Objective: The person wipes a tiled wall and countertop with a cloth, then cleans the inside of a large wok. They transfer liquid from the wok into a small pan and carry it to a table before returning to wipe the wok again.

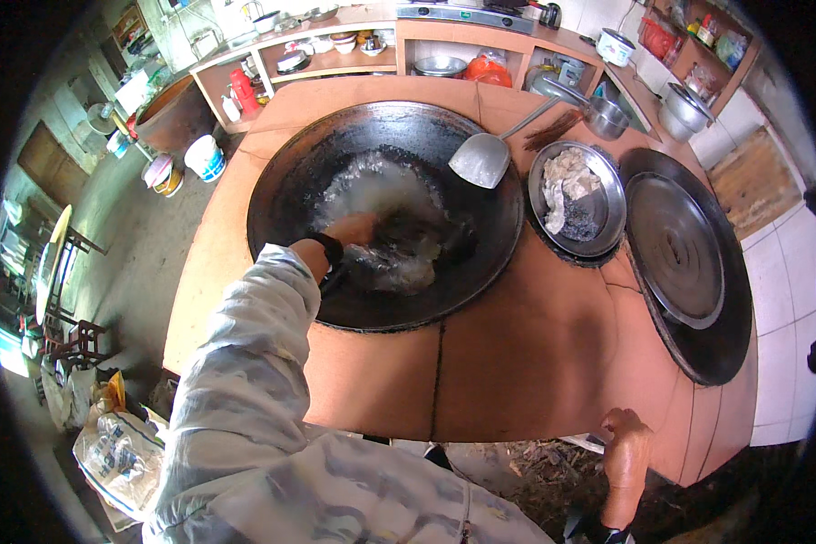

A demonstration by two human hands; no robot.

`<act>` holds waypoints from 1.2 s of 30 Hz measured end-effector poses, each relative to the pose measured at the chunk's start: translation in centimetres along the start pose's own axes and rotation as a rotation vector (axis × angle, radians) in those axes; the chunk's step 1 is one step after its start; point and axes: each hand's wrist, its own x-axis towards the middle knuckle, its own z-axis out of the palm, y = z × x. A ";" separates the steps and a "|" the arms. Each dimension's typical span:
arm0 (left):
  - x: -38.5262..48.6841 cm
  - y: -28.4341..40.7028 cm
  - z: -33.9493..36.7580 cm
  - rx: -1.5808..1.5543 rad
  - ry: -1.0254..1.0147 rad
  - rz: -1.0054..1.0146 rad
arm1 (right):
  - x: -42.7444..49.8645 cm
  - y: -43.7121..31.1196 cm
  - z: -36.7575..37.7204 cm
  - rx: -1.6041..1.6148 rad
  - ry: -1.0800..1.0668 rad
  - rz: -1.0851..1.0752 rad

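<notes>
My left hand [355, 230] reaches into a large black wok [282, 180] set into the tiled stove top. Its fingers dip into churned, cloudy water [387, 190], so whatever they hold is hidden. A dark band circles that wrist, below a pale sleeve. At the front edge of the stove top, my right hand [627, 430] rests with its back toward me. How its fingers are bent cannot be made out. The broad blade of a metal wok spatula [481, 160] lies over the wok's far right rim. Beside the wok, a metal bowl [615, 228] holds a pale crumpled cloth [571, 170] and a steel-wool-like scourer [579, 221].
At the right, a round metal lid [676, 251] covers part of another black wok [724, 347]. A small brush [553, 130] and a metal ladle [605, 115] lie behind the bowl. Buckets [205, 158] stand on the floor at left. A gas stove [466, 17] occupies the far counter.
</notes>
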 end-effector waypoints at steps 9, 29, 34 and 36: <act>0.2 5.1 -6.2 -0.497 -0.179 -0.281 | 5.0 -3.3 -0.5 0.158 0.023 -0.153; -8.2 9.3 -28.0 -1.872 0.633 0.045 | 31.2 -21.2 12.9 1.164 -0.487 0.393; -7.2 8.2 -26.3 -2.175 0.521 0.068 | 33.9 -24.9 19.3 1.747 -0.572 0.436; -7.0 7.0 -24.7 -2.321 0.382 0.022 | 35.1 -26.2 20.5 1.942 -0.562 0.422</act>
